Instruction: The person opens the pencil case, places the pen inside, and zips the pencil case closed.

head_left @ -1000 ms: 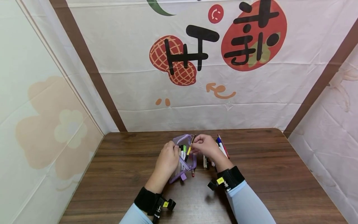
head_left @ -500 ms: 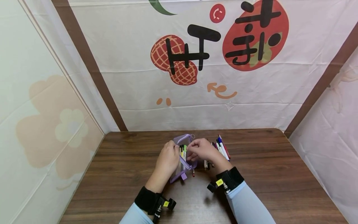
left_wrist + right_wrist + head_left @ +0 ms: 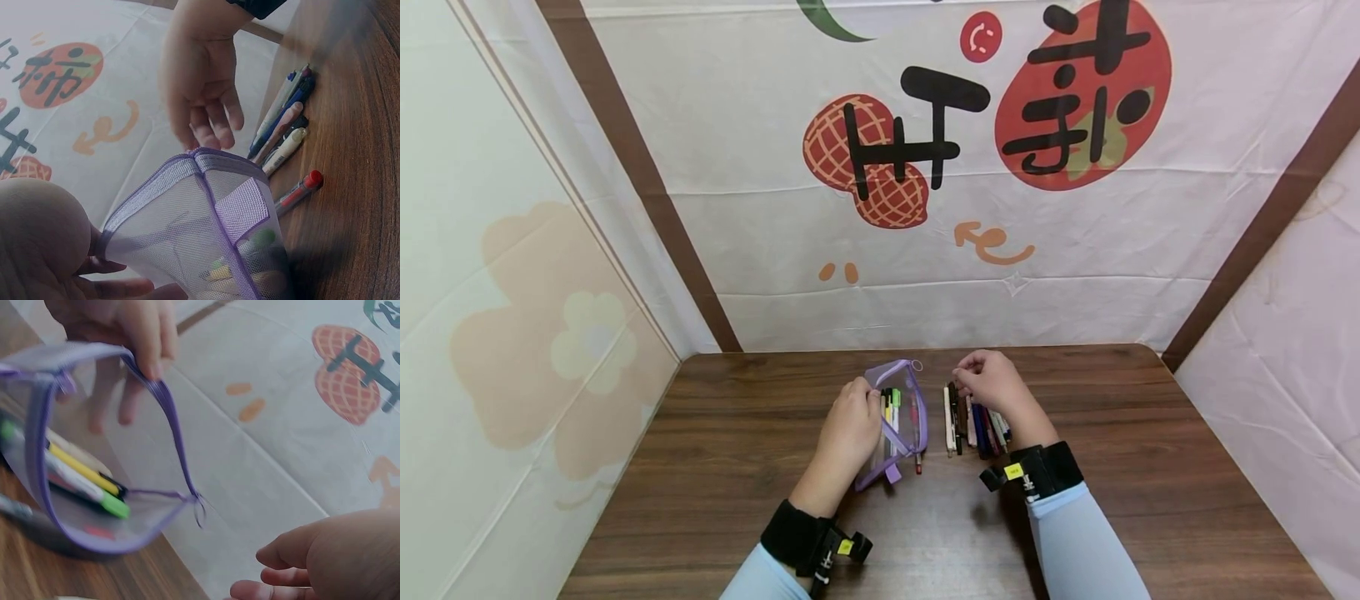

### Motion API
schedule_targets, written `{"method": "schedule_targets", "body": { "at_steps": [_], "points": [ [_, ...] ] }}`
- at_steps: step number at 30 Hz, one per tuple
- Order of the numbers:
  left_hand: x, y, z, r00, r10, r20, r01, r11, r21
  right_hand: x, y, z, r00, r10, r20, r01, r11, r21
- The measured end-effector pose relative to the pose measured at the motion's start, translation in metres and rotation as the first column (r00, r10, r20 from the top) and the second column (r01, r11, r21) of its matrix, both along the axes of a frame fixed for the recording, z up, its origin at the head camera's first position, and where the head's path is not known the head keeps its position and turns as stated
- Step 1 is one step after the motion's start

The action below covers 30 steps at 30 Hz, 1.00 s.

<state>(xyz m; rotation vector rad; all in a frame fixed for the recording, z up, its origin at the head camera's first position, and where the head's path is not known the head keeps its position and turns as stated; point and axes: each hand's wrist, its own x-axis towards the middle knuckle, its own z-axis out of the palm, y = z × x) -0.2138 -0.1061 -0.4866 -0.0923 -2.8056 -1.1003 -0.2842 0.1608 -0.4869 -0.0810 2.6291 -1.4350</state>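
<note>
My left hand [image 3: 850, 425] pinches the rim of a purple-edged mesh pencil case [image 3: 924, 427], holding its mouth wide. Inside lie several pens, among them a yellow-and-black pen [image 3: 81, 465] and a green-ended marker [image 3: 114, 505]. To the right, my right hand [image 3: 996, 387] hovers over a row of pens and pencils [image 3: 981, 437], covering the far ends of some. Nothing shows between its loosely bent fingers in the right wrist view. A pen with a red end [image 3: 311, 181] lies on the table along the case's right side.
The wooden table [image 3: 737, 500] runs back to a white printed cloth [image 3: 760, 225]. More cloth hangs at the left and right. The pen row lies a short gap to the right of the case.
My right hand lowered the yellow-and-black pen into the pencil case, let go, and moved right to the pen row. My left hand has stayed on the case's rim.
</note>
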Motion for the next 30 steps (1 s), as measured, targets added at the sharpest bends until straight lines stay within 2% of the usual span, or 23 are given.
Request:
{"method": "schedule_targets", "body": {
  "at_steps": [5,10,17,23,30],
  "points": [
    [0.001,0.0,0.001,1.0,0.0,0.005,0.0,1.0,0.006,-0.004,0.016,-0.002,0.996,-0.055,-0.076,0.066,0.986,0.152],
    [0.001,0.0,0.001,1.0,-0.004,0.009,0.004,1.0,0.008,-0.007,0.026,-0.007,0.99,-0.096,-0.107,0.118,0.966,0.231],
    [0.0,0.0,0.0,1.0,-0.013,0.004,0.013,1.0,0.011,-0.01,0.035,-0.014,0.987,-0.131,-0.091,0.153,0.937,0.314],
    [-0.001,0.0,-0.001,1.0,-0.013,0.006,0.013,1.0,0.01,-0.011,0.039,-0.017,0.99,-0.134,-0.038,0.139,0.925,0.354],
    [-0.002,0.0,0.001,1.0,-0.01,0.007,0.01,1.0,0.006,-0.015,0.041,-0.023,0.991,-0.128,-0.038,0.132,0.906,0.401]
  ]
}}
